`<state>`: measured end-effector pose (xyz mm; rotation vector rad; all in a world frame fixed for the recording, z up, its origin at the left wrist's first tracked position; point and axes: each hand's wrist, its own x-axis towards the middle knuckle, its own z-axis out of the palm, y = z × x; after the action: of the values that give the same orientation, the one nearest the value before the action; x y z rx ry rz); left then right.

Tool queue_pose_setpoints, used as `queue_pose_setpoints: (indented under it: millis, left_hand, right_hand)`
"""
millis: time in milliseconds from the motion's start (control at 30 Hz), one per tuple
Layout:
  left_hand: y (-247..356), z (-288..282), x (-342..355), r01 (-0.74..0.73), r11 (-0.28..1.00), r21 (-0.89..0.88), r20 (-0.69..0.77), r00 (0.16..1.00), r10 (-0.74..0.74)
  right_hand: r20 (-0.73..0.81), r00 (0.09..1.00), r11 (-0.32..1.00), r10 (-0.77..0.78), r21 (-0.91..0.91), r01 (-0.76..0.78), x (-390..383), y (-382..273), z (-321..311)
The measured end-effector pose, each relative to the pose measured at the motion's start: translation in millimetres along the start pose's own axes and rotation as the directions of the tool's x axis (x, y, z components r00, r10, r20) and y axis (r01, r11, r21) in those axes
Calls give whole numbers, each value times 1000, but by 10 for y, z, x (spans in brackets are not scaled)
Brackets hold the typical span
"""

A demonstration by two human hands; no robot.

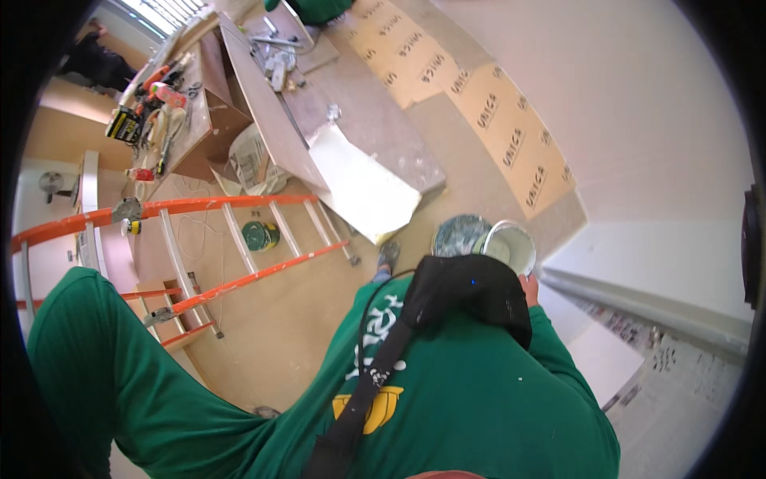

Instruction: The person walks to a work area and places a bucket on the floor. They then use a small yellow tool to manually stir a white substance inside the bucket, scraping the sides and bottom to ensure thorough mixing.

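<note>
My right hand (pixel 529 289) is at the right side of a white bucket (pixel 512 247), its fingers closed on it, partly hidden by the bucket and a black pouch (pixel 479 287) on my chest. The white bucket is tilted beside a larger bucket (pixel 452 233) smeared with grey-blue material, just beyond my body. My left arm (pixel 80 335) is bent at the left of the view in a green sleeve; its hand is not in view. A shoe (pixel 388 255) shows on the floor near the buckets.
An orange ladder (pixel 227 279) stands at left beside a green bucket (pixel 261 235). Behind are a cluttered workbench (pixel 202 120), leaning boards, a white sheet (pixel 363 188) and printed floor covering (pixel 511 136). A wall runs along the right. Another person (pixel 96 64) is at the upper left.
</note>
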<state>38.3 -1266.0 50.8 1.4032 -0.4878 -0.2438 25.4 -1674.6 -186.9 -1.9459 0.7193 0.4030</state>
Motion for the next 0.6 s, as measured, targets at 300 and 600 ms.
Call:
queue_pose_setpoints:
  millis: [300, 600]
  left_hand:
    - [-520, 920, 532, 120, 992, 47, -240, 965, -106]
    - [172, 651, 667, -16, 996, 93, -312, 949, 45]
  right_hand:
    - [72, 995, 966, -74, -241, 90, 981, 221, -1054]
    - [-130, 963, 842, -236, -523, 135, 1411, 1547, -1678]
